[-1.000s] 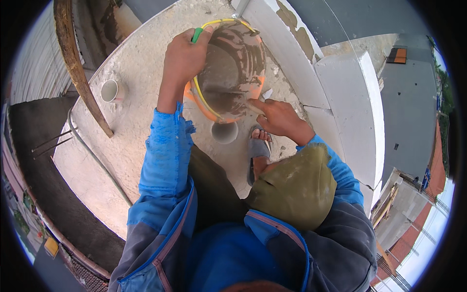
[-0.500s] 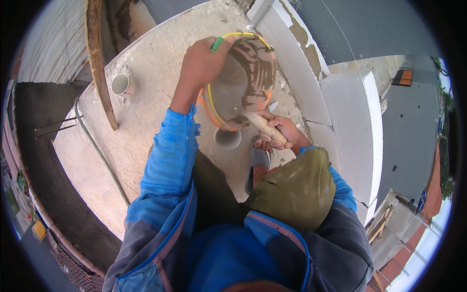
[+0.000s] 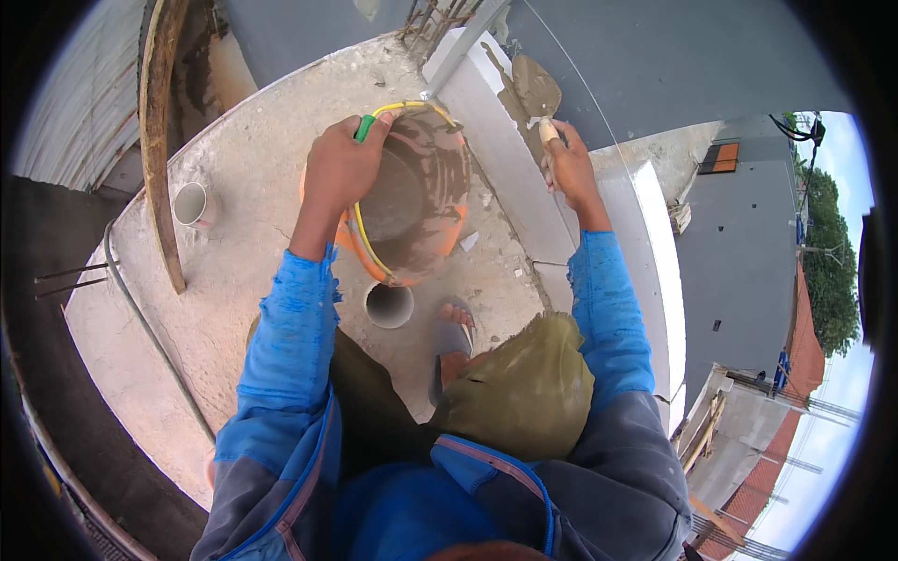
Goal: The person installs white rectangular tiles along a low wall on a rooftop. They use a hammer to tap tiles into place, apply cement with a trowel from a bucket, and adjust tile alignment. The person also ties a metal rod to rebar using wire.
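My left hand (image 3: 342,170) grips the green handle sleeve (image 3: 364,128) of an orange bucket (image 3: 447,229) and holds the bucket tilted. Grey wet mortar (image 3: 393,192) lies inside it and smears its inner wall. Closed around a pale wooden handle, my right hand (image 3: 572,173) holds a trowel (image 3: 547,129) over the top of the white block wall (image 3: 510,178). The trowel's blade is coated with or hidden under a lump of mortar (image 3: 537,86). More mortar (image 3: 508,101) lies along the wall's top beside it.
Two pipe stubs (image 3: 389,307) stand up from the rough concrete slab (image 3: 253,187), one close to the bucket. A wooden plank (image 3: 157,150), a grey hose (image 3: 154,341) and rebar rods (image 3: 70,273) are at left. A metal bar (image 3: 465,47) leans by the wall's far end.
My right hand has moved from the bucket's near rim up and over to the wall top with the trowel. The left hand keeps its hold on the bucket handle. The view has shifted.
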The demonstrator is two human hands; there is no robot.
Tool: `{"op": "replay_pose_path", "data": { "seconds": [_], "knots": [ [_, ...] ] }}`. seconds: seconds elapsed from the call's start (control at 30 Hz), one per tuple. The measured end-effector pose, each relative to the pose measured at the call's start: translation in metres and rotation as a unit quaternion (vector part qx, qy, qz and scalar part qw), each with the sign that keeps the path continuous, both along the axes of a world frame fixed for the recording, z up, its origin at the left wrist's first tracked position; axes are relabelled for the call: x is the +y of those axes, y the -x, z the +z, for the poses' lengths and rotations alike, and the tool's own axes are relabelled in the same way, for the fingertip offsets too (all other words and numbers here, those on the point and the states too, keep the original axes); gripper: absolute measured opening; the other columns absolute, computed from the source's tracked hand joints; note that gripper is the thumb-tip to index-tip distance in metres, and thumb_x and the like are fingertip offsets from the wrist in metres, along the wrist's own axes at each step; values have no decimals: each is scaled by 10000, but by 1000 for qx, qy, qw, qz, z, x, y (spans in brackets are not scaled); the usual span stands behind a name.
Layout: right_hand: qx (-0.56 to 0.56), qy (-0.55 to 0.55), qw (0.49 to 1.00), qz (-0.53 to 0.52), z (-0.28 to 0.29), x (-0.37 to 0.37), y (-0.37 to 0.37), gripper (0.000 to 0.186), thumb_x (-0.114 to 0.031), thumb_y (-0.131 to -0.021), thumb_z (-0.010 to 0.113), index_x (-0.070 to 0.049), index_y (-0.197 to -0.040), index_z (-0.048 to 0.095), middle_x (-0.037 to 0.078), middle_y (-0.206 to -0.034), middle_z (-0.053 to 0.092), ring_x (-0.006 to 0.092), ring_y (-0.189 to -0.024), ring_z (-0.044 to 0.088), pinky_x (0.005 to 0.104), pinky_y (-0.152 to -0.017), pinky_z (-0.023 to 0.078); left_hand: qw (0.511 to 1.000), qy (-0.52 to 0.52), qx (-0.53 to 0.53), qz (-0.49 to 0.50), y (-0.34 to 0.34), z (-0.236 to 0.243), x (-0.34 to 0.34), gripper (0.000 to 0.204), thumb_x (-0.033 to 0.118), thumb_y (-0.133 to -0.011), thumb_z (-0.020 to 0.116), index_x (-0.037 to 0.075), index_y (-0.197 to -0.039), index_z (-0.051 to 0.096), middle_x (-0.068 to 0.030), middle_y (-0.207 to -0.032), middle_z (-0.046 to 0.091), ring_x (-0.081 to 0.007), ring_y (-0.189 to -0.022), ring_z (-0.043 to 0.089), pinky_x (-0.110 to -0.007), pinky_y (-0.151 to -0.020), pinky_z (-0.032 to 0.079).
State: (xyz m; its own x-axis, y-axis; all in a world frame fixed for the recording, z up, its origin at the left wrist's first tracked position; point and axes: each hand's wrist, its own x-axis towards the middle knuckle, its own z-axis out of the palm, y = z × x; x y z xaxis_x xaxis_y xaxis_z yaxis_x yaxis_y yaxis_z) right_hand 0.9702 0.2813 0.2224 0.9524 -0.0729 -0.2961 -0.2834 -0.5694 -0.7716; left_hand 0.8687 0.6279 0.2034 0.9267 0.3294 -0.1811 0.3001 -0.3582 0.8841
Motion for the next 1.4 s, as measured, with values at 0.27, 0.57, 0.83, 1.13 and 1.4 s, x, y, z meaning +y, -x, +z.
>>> {"op": "replay_pose_path", "data": {
  "seconds": [0.27, 0.57, 0.83, 1.13, 1.4],
  "knots": [
    [-158, 255, 945, 130, -12, 73, -92, 546, -324, -988, 582, -138, -1501, 592, 301, -1364, 685, 501, -1314, 613, 517, -1122, 473, 999, -23, -11, -30, 3, 4, -5, 558, 534, -1021, 618, 5, -883, 726, -238, -796, 714, -444, -789, 689, -508, -782, 541],
    [-180, 241, 945, 126, -20, 58, -63, 529, -300, -1005, 554, -150, -1512, 585, 286, -1362, 696, 480, -1262, 661, 501, -1088, 503, 999, -34, -8, -23, 4, 7, 1, 566, 541, -1020, 614, -1, -895, 720, -246, -804, 714, -444, -826, 698, -516, -805, 542],
    [-163, 304, 932, 112, -22, 8, 2, 520, -291, -990, 581, -197, -1500, 553, 311, -1244, 725, 535, -1153, 677, 581, -1014, 523, 1000, -10, 3, -21, -2, 2, 0, 612, 583, -1028, 610, 0, -869, 707, -242, -790, 702, -442, -820, 698, -509, -791, 537],
    [-123, 230, 932, 252, 14, -3, 119, 584, -193, -954, 637, -213, -1530, 546, 277, -1261, 724, 489, -1107, 706, 527, -958, 561, 999, -15, -7, -29, 0, -5, 13, 623, 583, -1024, 607, -17, -916, 736, -266, -852, 728, -437, -851, 722, -516, -815, 544],
    [41, 334, 838, 430, -22, 48, 200, 636, -214, -927, 649, -162, -1550, 538, 227, -1066, 742, 434, -988, 728, 541, -907, 568, 999, -18, -30, -27, 4, -18, 20, 600, 585, -1021, 651, 0, -1033, 784, -159, -783, 719, -283, -765, 694, -425, -773, 541]
  ]
}}
